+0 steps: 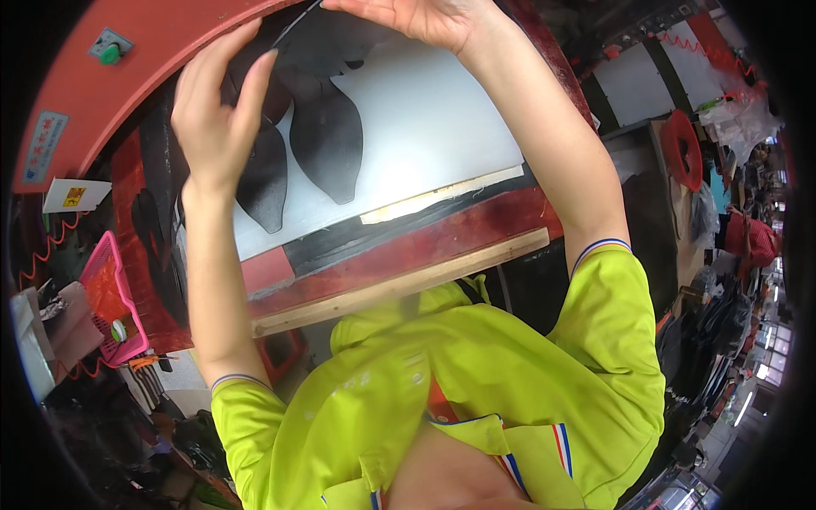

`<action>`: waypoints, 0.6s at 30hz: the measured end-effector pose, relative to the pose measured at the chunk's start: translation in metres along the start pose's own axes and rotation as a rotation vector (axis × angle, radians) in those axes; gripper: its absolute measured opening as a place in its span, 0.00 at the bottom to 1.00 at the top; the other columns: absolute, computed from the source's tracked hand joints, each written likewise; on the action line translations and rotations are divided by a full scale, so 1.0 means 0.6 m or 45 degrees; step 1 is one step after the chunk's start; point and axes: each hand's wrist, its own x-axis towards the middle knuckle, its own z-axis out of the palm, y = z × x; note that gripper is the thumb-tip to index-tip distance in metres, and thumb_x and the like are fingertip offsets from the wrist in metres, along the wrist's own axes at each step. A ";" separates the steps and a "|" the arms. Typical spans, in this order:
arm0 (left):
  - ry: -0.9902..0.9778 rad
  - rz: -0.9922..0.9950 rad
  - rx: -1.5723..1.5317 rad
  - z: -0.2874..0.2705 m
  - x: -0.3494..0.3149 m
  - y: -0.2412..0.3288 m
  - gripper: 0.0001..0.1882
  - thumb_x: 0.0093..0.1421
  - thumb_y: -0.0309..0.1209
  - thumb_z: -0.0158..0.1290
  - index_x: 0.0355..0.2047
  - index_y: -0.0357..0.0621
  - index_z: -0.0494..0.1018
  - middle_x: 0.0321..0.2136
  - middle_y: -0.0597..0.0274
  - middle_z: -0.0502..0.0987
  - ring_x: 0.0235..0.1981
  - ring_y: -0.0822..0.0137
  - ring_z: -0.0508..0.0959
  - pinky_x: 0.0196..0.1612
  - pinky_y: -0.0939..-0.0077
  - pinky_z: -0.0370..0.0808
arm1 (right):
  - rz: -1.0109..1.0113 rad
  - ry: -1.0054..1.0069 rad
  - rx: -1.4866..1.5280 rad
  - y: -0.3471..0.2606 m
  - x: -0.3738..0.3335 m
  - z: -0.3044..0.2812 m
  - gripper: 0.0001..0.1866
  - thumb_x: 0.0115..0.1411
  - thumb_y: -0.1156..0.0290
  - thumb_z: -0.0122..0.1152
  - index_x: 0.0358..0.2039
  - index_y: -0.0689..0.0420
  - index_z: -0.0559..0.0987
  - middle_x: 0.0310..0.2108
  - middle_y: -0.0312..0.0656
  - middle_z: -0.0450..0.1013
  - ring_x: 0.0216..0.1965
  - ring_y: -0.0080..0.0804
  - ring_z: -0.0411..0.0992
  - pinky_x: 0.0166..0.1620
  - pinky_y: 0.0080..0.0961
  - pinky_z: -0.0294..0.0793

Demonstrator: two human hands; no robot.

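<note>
My left hand (217,115) is raised over the left part of a white board (425,123). Its thumb and fingers are apart, with the thumb tip at the lower end of a thin, dark, curved strip (295,27). At the top edge my right hand (425,15) has its fingertips at the strip's upper end, pinched on it as far as I can see; part of this hand is cut off. Below lie black sole-shaped pieces: one (327,140) in plain view, another (263,183) partly behind my left hand. More dark material (336,51) lies beyond them.
A red machine housing (183,25) with a green button (110,54) arches over the upper left. Along the red table's near side runs a wooden strip (408,280). A pink basket (127,319) stands at left; a red round container (682,149) is at right.
</note>
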 end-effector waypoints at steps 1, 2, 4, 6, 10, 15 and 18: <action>0.026 0.175 -0.016 -0.011 -0.018 0.012 0.13 0.54 0.27 0.62 0.40 0.42 0.78 0.37 0.59 0.81 0.38 0.63 0.80 0.43 0.74 0.74 | -0.002 0.009 0.014 -0.002 0.001 -0.002 0.10 0.61 0.75 0.48 0.35 0.71 0.71 0.38 0.60 0.72 0.45 0.51 0.74 0.56 0.50 0.74; 0.014 0.231 -0.039 -0.023 -0.043 0.027 0.12 0.53 0.26 0.62 0.39 0.41 0.78 0.38 0.58 0.81 0.39 0.65 0.80 0.44 0.75 0.74 | 0.000 0.022 0.033 -0.002 0.001 -0.004 0.10 0.61 0.75 0.48 0.36 0.72 0.71 0.38 0.61 0.72 0.45 0.52 0.74 0.56 0.51 0.73; -0.322 0.397 -0.236 -0.018 -0.100 0.056 0.13 0.48 0.29 0.64 0.36 0.44 0.79 0.37 0.60 0.81 0.37 0.65 0.79 0.41 0.73 0.75 | 0.030 0.075 0.076 -0.006 0.002 -0.006 0.13 0.62 0.74 0.47 0.39 0.75 0.69 0.39 0.63 0.70 0.47 0.55 0.72 0.58 0.52 0.71; -0.797 0.205 -0.194 0.000 -0.160 0.071 0.19 0.46 0.32 0.66 0.40 0.44 0.78 0.42 0.59 0.79 0.43 0.59 0.78 0.45 0.68 0.74 | 0.067 0.090 0.121 -0.010 0.002 -0.006 0.15 0.62 0.74 0.46 0.40 0.77 0.68 0.40 0.64 0.69 0.48 0.56 0.71 0.59 0.52 0.69; -0.932 -0.028 -0.052 0.021 -0.236 0.054 0.26 0.50 0.39 0.63 0.49 0.45 0.73 0.52 0.56 0.73 0.56 0.55 0.70 0.53 0.61 0.69 | 0.059 0.039 0.098 -0.015 -0.002 -0.004 0.16 0.62 0.74 0.46 0.41 0.79 0.67 0.40 0.64 0.69 0.49 0.57 0.70 0.61 0.53 0.67; -0.826 0.374 0.115 0.014 -0.213 0.030 0.19 0.55 0.29 0.58 0.48 0.42 0.74 0.45 0.55 0.78 0.43 0.56 0.79 0.41 0.71 0.77 | 0.059 0.104 0.164 -0.010 -0.010 -0.004 0.14 0.62 0.75 0.46 0.39 0.77 0.67 0.40 0.63 0.68 0.47 0.55 0.70 0.61 0.52 0.67; -0.261 0.152 0.178 0.005 -0.145 -0.004 0.16 0.58 0.19 0.53 0.48 0.40 0.74 0.42 0.53 0.80 0.33 0.64 0.82 0.32 0.77 0.79 | 0.079 0.110 0.255 -0.008 -0.013 -0.005 0.12 0.61 0.76 0.47 0.37 0.76 0.67 0.39 0.61 0.67 0.46 0.53 0.70 0.61 0.51 0.67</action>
